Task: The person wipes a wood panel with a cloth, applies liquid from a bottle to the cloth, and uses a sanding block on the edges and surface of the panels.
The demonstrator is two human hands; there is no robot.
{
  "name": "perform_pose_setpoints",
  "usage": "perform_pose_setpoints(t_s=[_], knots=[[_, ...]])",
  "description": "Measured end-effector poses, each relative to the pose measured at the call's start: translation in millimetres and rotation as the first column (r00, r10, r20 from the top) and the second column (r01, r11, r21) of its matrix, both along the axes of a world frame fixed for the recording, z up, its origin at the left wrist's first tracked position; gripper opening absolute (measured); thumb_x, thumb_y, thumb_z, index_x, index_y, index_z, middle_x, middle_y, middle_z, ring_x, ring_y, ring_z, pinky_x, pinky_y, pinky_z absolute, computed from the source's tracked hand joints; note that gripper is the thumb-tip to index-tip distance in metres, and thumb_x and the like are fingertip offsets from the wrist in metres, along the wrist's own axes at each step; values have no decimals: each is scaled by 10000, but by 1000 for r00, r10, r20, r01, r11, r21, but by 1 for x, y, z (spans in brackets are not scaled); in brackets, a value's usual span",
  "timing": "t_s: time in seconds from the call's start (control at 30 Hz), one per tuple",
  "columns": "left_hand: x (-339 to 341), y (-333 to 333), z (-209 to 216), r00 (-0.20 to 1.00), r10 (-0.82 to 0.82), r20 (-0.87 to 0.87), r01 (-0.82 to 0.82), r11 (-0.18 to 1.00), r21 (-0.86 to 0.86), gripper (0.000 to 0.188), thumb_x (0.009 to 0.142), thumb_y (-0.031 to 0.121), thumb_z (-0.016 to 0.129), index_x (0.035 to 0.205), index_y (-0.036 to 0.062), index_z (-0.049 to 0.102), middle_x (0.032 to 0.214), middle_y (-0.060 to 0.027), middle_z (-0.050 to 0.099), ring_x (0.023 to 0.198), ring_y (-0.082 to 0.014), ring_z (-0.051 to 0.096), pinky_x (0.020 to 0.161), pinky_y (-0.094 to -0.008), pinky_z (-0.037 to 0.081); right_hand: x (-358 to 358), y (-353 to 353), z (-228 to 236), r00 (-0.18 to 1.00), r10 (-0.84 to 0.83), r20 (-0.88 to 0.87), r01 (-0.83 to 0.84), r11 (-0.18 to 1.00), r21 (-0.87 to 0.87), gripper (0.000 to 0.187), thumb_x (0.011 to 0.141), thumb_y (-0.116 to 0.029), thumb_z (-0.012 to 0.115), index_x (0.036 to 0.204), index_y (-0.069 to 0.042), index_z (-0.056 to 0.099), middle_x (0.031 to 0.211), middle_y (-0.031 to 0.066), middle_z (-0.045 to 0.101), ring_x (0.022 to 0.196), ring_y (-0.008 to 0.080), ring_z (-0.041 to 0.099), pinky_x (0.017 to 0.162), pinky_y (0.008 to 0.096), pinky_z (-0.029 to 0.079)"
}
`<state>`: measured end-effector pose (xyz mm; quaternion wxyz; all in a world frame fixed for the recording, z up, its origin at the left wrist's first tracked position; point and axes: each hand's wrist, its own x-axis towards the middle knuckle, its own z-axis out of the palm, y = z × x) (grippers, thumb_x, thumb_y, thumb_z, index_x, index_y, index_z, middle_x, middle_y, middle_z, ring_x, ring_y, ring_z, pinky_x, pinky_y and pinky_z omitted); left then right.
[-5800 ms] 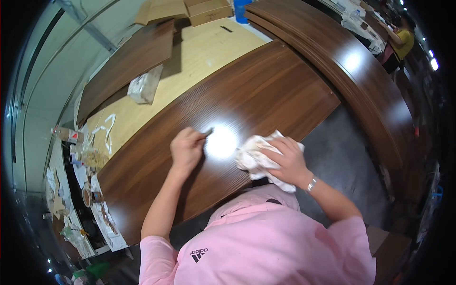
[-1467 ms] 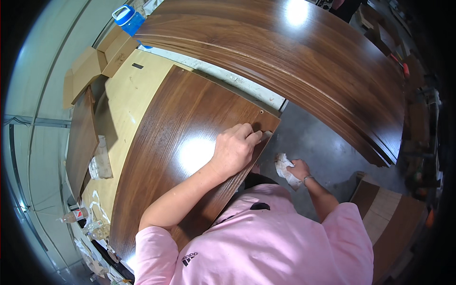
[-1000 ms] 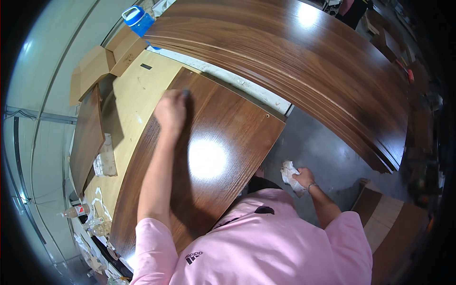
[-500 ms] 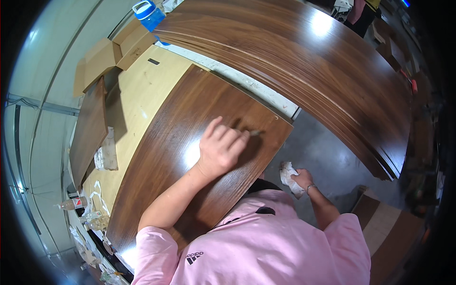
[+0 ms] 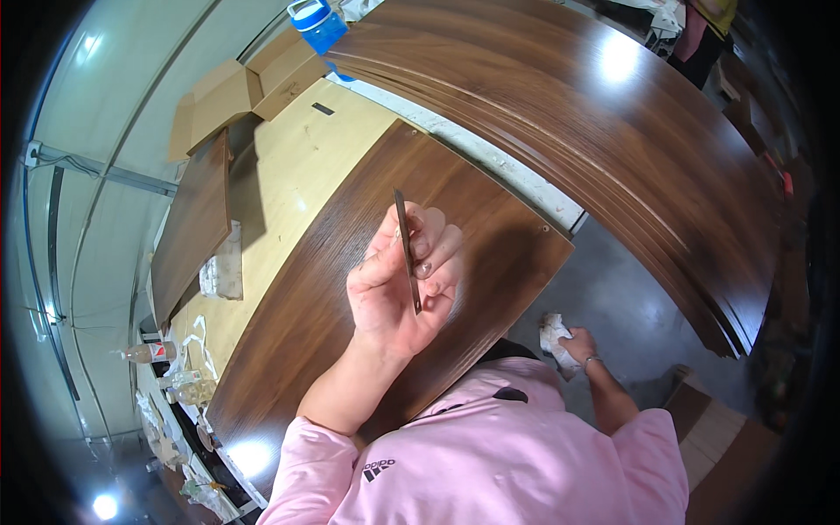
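Note:
Palm up, my left hand (image 5: 376, 302) is raised above a dark brown wood-grain panel (image 5: 512, 219). Its thumb and fingers pinch a thin, dark, flat blade (image 5: 405, 241), held nearly upright with its narrow edge toward me. The panel lies on a pale board and reaches to my waist. Off to the right, past the panel's edge, my right hand (image 5: 579, 346) hangs low, closed round a crumpled whitish rag (image 5: 554, 335).
A tall stack of similar brown panels (image 5: 560, 122) curves across the far side. A blue bottle (image 5: 322, 31) and an open cardboard box (image 5: 214, 101) stand far left. Plastic bottles (image 5: 153, 353) sit at the left edge. Another person (image 5: 700, 35) is partly visible far right.
My left hand has lifted from close over the panel's right part and turned palm up, bringing the blade into plain sight. My right hand still holds the rag low. The whole view has shifted slightly.

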<state>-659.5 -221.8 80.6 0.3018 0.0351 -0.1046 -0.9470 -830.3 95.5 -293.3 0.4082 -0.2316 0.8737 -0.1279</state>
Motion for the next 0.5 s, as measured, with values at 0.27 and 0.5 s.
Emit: perform_pose_setpoints(t_s=[0.27,0.5], knots=[[0,0,-3,991,-59,-123,76,988,138,162,916,116,649,991,5,559,793,-25,418,688,-129,383,543,-248,384,-1,1,-14,1000,2,17,-2,1000,19,387,713,-362,705,953,-58,719,955,196,705,917,383,674,812,433,528],[-1,-23,-37,536,781,322,145,291,-946,120,828,32,704,937,49,657,775,-70,620,684,-175,607,594,-305,483,-1,-3,-4,999,1,36,-3,999,52,366,713,-358,703,898,-43,698,936,203,698,912,375,672,806,428,524]])
